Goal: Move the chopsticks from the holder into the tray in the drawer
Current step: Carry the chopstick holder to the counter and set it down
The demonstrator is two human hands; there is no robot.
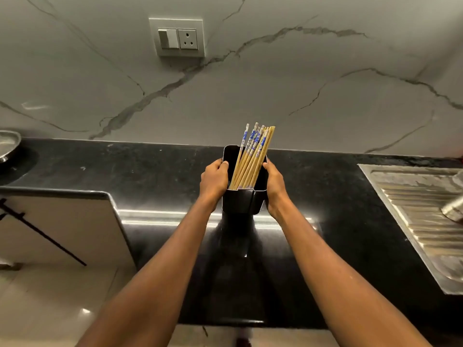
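Observation:
A black rectangular holder [241, 200] stands on the dark stone counter [155, 171], in the middle of the view. Several wooden chopsticks [253, 156] with blue-and-white patterned tops lean to the right inside it. My left hand [215, 179] grips the holder's left side, thumb over the rim. My right hand [274, 182] grips its right side. No drawer or tray is in view.
A steel sink drainboard [421, 214] lies at the right with a metal tap [453, 209] above it. A steel bowl [8, 144] sits at the far left. A switch and socket plate [176, 37] is on the marble wall. A pale cabinet panel [62, 229] stands lower left.

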